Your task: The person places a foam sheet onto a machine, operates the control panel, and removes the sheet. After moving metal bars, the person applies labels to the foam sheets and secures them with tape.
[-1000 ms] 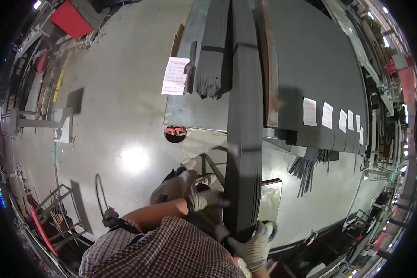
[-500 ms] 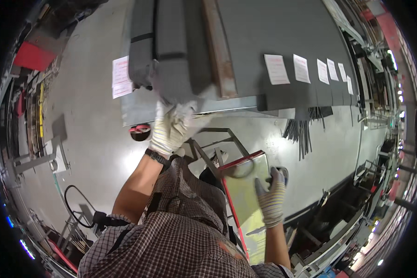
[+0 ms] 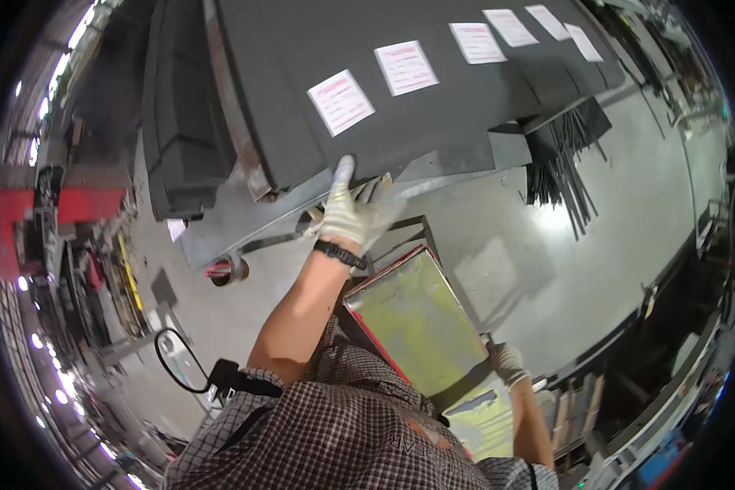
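Observation:
My left hand (image 3: 349, 211), in a pale striped glove, reaches to the near edge of a dark grey sheet stack (image 3: 433, 135). Its thumb points forward against the stack's edge, apart from the other fingers, which stretch to the right. Small brown ends show beside this hand; what they belong to is unclear. My right hand (image 3: 510, 365), gloved too, is low at the right edge of a yellow-green board (image 3: 416, 318) with red edging. Its fingers are mostly hidden, and a dark band crosses the board beside it.
Several printed paper labels (image 3: 340, 102) lie on the stack. A rusty metal bar (image 3: 235, 122) separates it from dark grey bundles (image 3: 175, 139) at left. Thin black strips (image 3: 559, 175) hang at right. A round container (image 3: 227, 271) with red items stands on the floor.
My view has turned right. My left hand has moved from the grey bundles to the labelled stack's edge. My right hand, open before, has come down to the board's edge.

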`<control>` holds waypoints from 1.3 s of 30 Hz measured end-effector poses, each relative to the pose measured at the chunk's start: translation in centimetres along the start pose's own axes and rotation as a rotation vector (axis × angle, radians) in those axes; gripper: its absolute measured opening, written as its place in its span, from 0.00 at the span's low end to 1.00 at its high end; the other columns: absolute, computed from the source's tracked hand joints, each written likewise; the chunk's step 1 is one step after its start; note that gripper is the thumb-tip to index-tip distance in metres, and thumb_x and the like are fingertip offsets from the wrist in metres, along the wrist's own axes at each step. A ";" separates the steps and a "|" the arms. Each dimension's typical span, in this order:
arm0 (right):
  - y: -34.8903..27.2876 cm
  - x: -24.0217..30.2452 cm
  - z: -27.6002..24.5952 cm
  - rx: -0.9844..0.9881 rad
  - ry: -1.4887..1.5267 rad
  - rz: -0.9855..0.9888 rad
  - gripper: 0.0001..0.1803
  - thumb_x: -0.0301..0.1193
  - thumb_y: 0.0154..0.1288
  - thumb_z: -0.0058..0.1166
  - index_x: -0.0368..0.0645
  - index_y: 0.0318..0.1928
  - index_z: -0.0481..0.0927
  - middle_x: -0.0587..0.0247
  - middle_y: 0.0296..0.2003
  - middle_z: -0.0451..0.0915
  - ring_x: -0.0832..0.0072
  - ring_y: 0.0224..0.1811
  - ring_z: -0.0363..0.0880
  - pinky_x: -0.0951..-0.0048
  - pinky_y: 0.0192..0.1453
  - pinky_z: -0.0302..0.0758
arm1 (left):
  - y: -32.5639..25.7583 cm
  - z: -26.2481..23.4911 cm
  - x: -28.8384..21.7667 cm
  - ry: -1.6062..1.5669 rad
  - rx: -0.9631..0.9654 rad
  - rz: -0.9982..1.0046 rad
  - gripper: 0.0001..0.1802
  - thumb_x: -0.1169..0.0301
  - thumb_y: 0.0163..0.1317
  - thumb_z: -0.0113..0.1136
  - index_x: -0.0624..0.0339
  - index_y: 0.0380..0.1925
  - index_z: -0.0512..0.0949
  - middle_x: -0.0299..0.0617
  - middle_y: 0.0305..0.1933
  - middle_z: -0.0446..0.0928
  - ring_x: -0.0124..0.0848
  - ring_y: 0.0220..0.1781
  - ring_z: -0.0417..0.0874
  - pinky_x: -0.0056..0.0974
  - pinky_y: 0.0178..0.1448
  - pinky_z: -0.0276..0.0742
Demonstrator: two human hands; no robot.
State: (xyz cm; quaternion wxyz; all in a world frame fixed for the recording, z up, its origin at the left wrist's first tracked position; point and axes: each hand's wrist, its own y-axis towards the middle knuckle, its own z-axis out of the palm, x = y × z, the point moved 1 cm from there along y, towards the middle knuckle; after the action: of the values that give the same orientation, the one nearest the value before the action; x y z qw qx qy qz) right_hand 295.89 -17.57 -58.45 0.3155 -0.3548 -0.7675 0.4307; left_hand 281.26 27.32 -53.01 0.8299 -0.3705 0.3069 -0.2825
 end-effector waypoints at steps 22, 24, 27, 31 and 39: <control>10.0 26.9 -23.9 -0.190 0.365 -0.632 0.37 0.55 0.65 0.53 0.29 0.52 0.74 0.38 0.42 0.80 0.45 0.48 0.78 0.58 0.54 0.74 | -4.3 0.4 -0.7 0.512 0.321 -0.029 0.36 0.45 0.68 0.54 0.59 0.66 0.67 0.44 0.63 0.73 0.37 0.63 0.75 0.44 0.67 0.70; 10.8 28.8 -23.3 -0.363 0.270 -0.730 0.40 0.58 0.64 0.53 0.28 0.53 0.74 0.39 0.43 0.81 0.42 0.48 0.78 0.55 0.54 0.73 | -3.8 -0.3 -1.5 0.733 0.301 0.039 0.35 0.45 0.68 0.54 0.60 0.64 0.68 0.45 0.61 0.74 0.36 0.61 0.76 0.43 0.65 0.72; 6.0 28.3 -25.1 -0.100 0.039 -0.753 0.41 0.60 0.62 0.54 0.30 0.55 0.74 0.39 0.44 0.81 0.42 0.50 0.78 0.52 0.55 0.73 | -4.9 -2.7 -1.0 0.602 0.303 0.009 0.33 0.47 0.68 0.56 0.61 0.63 0.70 0.44 0.60 0.74 0.32 0.58 0.78 0.40 0.60 0.76; 2.3 24.8 -24.1 -0.068 -0.202 -0.691 0.41 0.60 0.61 0.55 0.35 0.60 0.72 0.38 0.44 0.81 0.42 0.50 0.78 0.50 0.55 0.73 | -9.9 -3.0 0.7 0.911 0.225 -0.086 0.37 0.58 0.64 0.66 0.62 0.67 0.63 0.40 0.62 0.71 0.28 0.65 0.68 0.35 0.70 0.61; -4.7 26.5 -26.2 -0.125 0.452 -0.607 0.53 0.33 0.49 0.75 0.43 0.73 0.57 0.46 0.44 0.81 0.55 0.46 0.83 0.61 0.52 0.78 | -12.6 -2.7 -2.8 1.322 0.415 0.670 0.31 0.66 0.41 0.80 0.56 0.47 0.77 0.44 0.52 0.74 0.36 0.57 0.75 0.43 0.63 0.71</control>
State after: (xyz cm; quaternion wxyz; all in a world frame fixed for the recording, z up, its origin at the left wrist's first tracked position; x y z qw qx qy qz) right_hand 300.79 13.77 -38.29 0.5678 -0.2161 -0.7734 0.1813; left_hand 274.49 20.95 -43.73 0.5679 0.1512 0.7755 -0.2306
